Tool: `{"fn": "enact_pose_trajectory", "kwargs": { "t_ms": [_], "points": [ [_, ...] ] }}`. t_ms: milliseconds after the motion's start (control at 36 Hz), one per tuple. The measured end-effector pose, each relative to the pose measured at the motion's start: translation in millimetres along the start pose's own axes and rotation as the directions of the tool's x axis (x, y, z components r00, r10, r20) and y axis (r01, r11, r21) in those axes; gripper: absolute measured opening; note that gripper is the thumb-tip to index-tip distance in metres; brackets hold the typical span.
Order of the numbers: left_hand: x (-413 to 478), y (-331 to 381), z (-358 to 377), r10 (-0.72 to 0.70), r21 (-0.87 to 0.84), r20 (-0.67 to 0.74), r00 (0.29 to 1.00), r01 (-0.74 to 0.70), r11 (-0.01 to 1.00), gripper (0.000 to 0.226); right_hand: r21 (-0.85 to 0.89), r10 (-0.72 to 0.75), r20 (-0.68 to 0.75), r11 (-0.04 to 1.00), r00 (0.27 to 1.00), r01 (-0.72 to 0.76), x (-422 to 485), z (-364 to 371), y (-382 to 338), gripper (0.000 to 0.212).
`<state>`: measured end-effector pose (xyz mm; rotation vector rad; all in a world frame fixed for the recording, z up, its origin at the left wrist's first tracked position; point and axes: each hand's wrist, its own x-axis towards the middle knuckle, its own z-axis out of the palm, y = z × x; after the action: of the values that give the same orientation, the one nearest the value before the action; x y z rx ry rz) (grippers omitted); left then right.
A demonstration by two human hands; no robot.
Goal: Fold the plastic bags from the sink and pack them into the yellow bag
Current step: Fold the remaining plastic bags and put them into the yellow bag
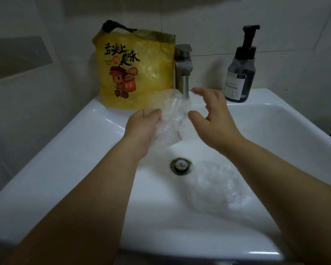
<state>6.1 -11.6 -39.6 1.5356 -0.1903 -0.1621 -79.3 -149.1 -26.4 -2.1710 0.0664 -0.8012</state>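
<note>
- Note clear plastic bag [170,115], crumpled, pinched in left hand [143,123] above sink [65,150] basin.
- Note right hand [212,115] spread open just beside it, gripping nothing.
- Expect a slipping, lopsided fold if creased in mid-air; possibly wet, though hard to tell.
- Avoid snagging on faucet [183,77] just behind.
- Guard against toppling yellow bag [141,77] on the rim when packing.

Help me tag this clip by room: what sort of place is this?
Most likely a bathroom: a white sink, a metal tap at its back edge, and a pump soap bottle on its ledge.
</note>
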Motion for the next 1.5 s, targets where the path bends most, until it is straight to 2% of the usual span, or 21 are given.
{"fn": "enact_pose_trajectory", "kwargs": {
  "t_ms": [56, 139, 194, 306, 361, 444, 556, 639, 722, 806, 833, 889, 944, 972, 1028, 1083, 1167, 1250, 1306, 1361, 1500],
  "points": [
    [1, 1, 1, -0.002, 0.002, -0.033, 0.999, 0.002, 1.0, 0.007, 0.015, -0.005, 0.133, 1.0, 0.991, 0.003, 2, -2, -1, 0.04],
    [-1, 1, 3, -0.008, 0.014, -0.004, 1.0, 0.008, 1.0, 0.01, -0.08, 0.032, 0.396, 0.997, 0.918, 0.0, -3, 5, 1, 0.049],
    [-4, 1, 4, -0.016, 0.012, 0.06, 0.998, 0.016, 1.0, 0.009, -0.166, 0.018, 0.415, 0.985, 0.91, 0.056, -6, 14, 6, 0.049],
    [-10, 6, 6, -0.061, -0.022, 0.18, 0.982, 0.066, 0.998, 0.024, -0.174, -0.015, 0.26, 0.983, 0.966, 0.062, -2, 13, 7, 0.02],
    [-12, 7, 6, -0.078, -0.029, 0.216, 0.973, 0.087, 0.996, 0.029, -0.068, 0.068, 0.199, 0.996, 0.978, -0.056, 2, 11, 6, 0.004],
    [-12, 7, 4, -0.111, -0.029, 0.198, 0.974, 0.119, 0.992, 0.025, 0.222, 0.292, 0.141, 0.922, 0.946, -0.318, 9, 9, 8, 0.007],
    [-4, 1, -4, -0.189, 0.231, 0.027, 0.982, 0.178, 0.956, 0.035, 0.604, 0.518, 0.09, 0.651, 0.851, -0.46, 17, -7, 3, 0.014],
    [-4, -4, -6, -0.113, 0.484, -0.108, 0.988, 0.152, 0.862, 0.031, 0.758, 0.619, 0.103, 0.459, 0.779, -0.464, 18, -18, 5, 0.017],
    [-6, 2, -2, 0.002, 0.301, -0.069, 0.998, 0.019, 0.953, 0.058, 0.728, 0.639, 0.15, 0.445, 0.755, -0.521, 17, -15, 7, 0.006],
    [-17, 14, 6, -0.014, 0.078, 0.173, 0.985, 0.001, 0.997, 0.084, 0.665, 0.588, 0.241, 0.479, 0.772, -0.573, 15, -8, 2, 0.024],
    [-18, 12, 7, -0.038, 0.112, 0.248, 0.968, 0.01, 0.994, 0.082, 0.648, 0.558, 0.256, 0.507, 0.789, -0.569, 14, -6, 1, 0.024],
    [-22, 5, 10, -0.069, 0.266, 0.336, 0.939, -0.024, 0.964, 0.043, 0.631, 0.521, 0.265, 0.543, 0.812, -0.554, 13, -4, -3, 0.014],
    [-21, 1, 12, -0.051, 0.316, 0.296, 0.954, -0.047, 0.948, 0.008, 0.622, 0.529, 0.234, 0.563, 0.815, -0.544, 13, -3, -3, 0.011],
    [-21, 3, 12, -0.054, 0.252, 0.272, 0.961, -0.017, 0.968, 0.004, 0.628, 0.534, 0.213, 0.567, 0.818, -0.533, 14, -4, -2, 0.01],
    [-18, 7, 11, -0.067, 0.066, 0.233, 0.97, 0.053, 0.996, 0.009, 0.646, 0.546, 0.182, 0.56, 0.817, -0.518, 16, -5, 1, 0.011],
    [-13, 8, 8, -0.06, 0.061, 0.207, 0.976, 0.049, 0.997, 0.011, 0.633, 0.558, 0.153, 0.579, 0.816, -0.515, 17, -7, 3, 0.012],
    [-11, 9, 4, -0.101, 0.028, 0.199, 0.975, 0.097, 0.995, 0.018, 0.5, 0.563, 0.063, 0.697, 0.824, -0.514, 20, -8, 9, 0.023],
    [-10, 16, -3, -0.168, -0.184, 0.201, 0.965, 0.206, 0.961, 0.025, 0.344, 0.525, 0.103, 0.778, 0.845, -0.526, 17, -11, 13, 0.026],
    [-9, 21, -8, -0.211, -0.308, 0.188, 0.959, 0.261, 0.915, 0.023, 0.359, 0.551, 0.22, 0.722, 0.805, -0.592, 15, -13, 12, 0.023],
    [-7, 23, -12, -0.249, -0.367, 0.177, 0.952, 0.298, 0.881, 0.019, 0.444, 0.596, 0.34, 0.58, 0.727, -0.683, 15, -16, 8, 0.027],
    [-8, 25, -17, -0.274, -0.363, 0.173, 0.946, 0.319, 0.875, 0.029, 0.611, 0.604, 0.468, 0.306, 0.645, -0.73, 17, -25, 3, 0.016]
  ]
}}
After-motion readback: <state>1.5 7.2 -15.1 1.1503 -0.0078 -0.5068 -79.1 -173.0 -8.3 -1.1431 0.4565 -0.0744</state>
